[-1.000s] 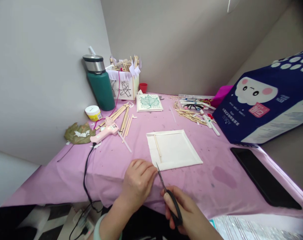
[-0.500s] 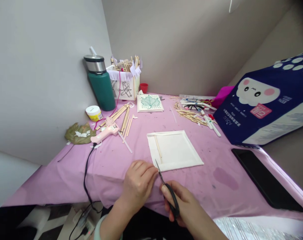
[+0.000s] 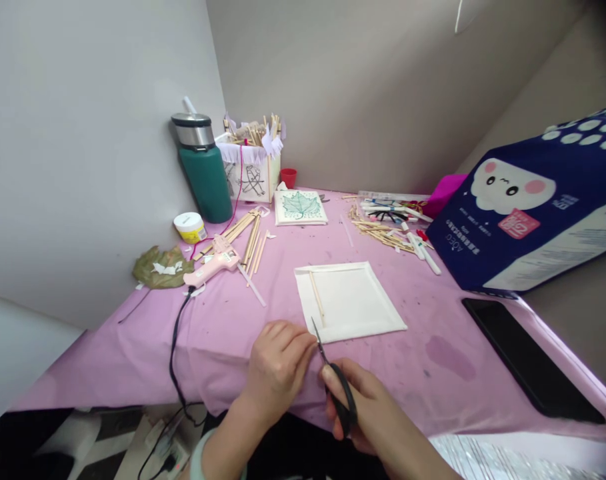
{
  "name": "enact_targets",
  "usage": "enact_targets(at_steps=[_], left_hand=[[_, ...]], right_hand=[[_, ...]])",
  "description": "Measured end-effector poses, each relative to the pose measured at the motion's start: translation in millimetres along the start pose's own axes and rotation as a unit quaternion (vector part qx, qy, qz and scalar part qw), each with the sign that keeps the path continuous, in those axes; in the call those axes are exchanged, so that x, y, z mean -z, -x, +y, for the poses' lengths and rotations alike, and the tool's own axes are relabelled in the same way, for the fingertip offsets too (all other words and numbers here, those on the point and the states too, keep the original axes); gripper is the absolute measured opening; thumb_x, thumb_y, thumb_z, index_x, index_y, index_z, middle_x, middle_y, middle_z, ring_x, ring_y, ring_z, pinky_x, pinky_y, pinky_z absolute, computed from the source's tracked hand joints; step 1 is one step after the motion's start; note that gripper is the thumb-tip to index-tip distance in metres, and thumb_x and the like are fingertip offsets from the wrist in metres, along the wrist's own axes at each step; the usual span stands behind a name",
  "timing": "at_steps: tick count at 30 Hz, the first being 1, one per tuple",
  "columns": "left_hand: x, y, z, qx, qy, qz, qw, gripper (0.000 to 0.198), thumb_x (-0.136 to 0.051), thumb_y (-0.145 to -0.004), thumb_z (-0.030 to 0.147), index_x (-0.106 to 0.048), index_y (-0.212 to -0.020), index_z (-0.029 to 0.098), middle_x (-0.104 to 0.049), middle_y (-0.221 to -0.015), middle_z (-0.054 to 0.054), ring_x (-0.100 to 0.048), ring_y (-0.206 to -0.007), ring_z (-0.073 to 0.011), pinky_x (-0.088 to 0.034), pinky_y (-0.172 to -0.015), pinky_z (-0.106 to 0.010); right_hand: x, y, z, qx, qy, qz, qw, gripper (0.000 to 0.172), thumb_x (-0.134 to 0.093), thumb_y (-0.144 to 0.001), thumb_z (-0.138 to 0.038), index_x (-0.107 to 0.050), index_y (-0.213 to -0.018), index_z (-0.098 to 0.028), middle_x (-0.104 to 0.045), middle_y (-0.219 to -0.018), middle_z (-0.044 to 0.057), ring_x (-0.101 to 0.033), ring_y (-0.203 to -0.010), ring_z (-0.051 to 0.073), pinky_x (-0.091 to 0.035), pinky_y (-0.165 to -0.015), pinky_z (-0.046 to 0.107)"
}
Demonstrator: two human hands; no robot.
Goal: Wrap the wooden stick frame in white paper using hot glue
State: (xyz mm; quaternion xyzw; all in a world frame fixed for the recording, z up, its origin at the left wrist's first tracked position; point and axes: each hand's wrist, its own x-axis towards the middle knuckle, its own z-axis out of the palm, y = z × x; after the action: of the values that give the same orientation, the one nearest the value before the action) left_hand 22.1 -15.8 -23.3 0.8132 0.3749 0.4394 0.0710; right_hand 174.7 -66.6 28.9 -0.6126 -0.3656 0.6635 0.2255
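Pink-mauve cloth (image 3: 223, 350), lightly creased, stained near right. Far left: crumpled olive-brown leaf (image 3: 143, 272) with white scraps on it; squat white-lidded tub (image 3: 189, 230); green cylindrical flask (image 3: 207, 183), metallic band; smooth pink glue gun (image 3: 207, 268), translucent stick at its nose. Beside it, straight pale wooden sticks (image 3: 237, 230). Centre: flat white panel (image 3: 357, 303) with raised, fabric-like borders, just beyond the hands; a thin pale stick (image 3: 317, 295) lies along its left side. Far right: loose heap of slim sticks (image 3: 383, 235), then a glossy dark-blue package (image 3: 513, 213). Nearer right: flat black phone (image 3: 527, 357).

Left hand (image 3: 279, 363): back upward, fingers curled, tips closed together beside the blade; cannot tell if anything is pinched. Right hand (image 3: 370, 397): wrapped round the black handles of the scissors (image 3: 351, 400), slim metal blades angled far-left, tip over the panel's near-left corner.
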Motion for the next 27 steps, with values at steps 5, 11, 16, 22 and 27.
enact_targets(at_steps=[5, 11, 16, 22, 27], left_hand=[[-0.6, -2, 0, 0.01, 0.017, 0.012, 1.0, 0.013, -0.057, -0.084, 0.009, -0.062, -0.093, 0.017, -0.066, -0.083, -0.006, -0.056, -0.079, -0.0184, -0.045, -0.07, -0.035], [-0.4, -2, 2, 0.019, 0.029, 0.01, 0.999, 0.014, -0.057, -0.084, 0.009, -0.063, -0.094, 0.017, -0.066, -0.083, -0.006, -0.056, -0.078, -0.0184, -0.045, -0.07, -0.035], [-0.2, -1, 1, 0.015, 0.025, 0.005, 1.0, 0.013, -0.057, -0.084, 0.01, -0.063, -0.092, 0.017, -0.066, -0.082, -0.006, -0.057, -0.077, -0.0186, -0.045, -0.069, -0.035], [0.3, -3, 2, 0.016, 0.018, 0.006, 1.0, 0.011, -0.056, -0.084, 0.011, -0.063, -0.09, 0.017, -0.066, -0.081, -0.005, -0.057, -0.077, -0.0184, -0.045, -0.07, -0.034], [2.0, -3, 3, 0.021, 0.022, 0.006, 1.0, 0.012, -0.054, -0.085, 0.011, -0.063, -0.09, 0.017, -0.065, -0.08, -0.005, -0.057, -0.075, -0.0182, -0.045, -0.069, -0.034]], right_hand=[[4, -4, -5, 0.004, -0.024, -0.012, 1.0, 0.041, -0.05, -0.085, -0.059, -0.049, -0.083, -0.018, -0.059, -0.068, -0.001, -0.048, -0.051, 0.007, -0.019, -0.041, 0.018], [6, -11, -10, 0.014, -0.021, -0.008, 1.0, 0.041, -0.05, -0.085, -0.058, -0.05, -0.08, -0.017, -0.056, -0.059, -0.002, -0.034, -0.042, 0.004, -0.015, -0.04, 0.02], [5, -15, -5, 0.004, -0.006, 0.025, 1.0, 0.036, -0.053, -0.084, -0.054, -0.048, -0.082, -0.018, -0.053, -0.06, -0.004, -0.041, -0.045, 0.005, -0.017, -0.041, 0.019], [5, -17, -7, 0.017, 0.002, 0.011, 1.0, 0.036, -0.053, -0.084, -0.054, -0.048, -0.085, -0.018, -0.055, -0.061, -0.003, -0.043, -0.046, 0.005, -0.017, -0.04, 0.018], [6, -17, -17, 0.009, -0.038, -0.007, 0.999, 0.039, -0.055, -0.082, -0.056, -0.049, -0.088, -0.017, -0.056, -0.062, -0.002, -0.046, -0.046, 0.007, -0.016, -0.037, 0.017]])
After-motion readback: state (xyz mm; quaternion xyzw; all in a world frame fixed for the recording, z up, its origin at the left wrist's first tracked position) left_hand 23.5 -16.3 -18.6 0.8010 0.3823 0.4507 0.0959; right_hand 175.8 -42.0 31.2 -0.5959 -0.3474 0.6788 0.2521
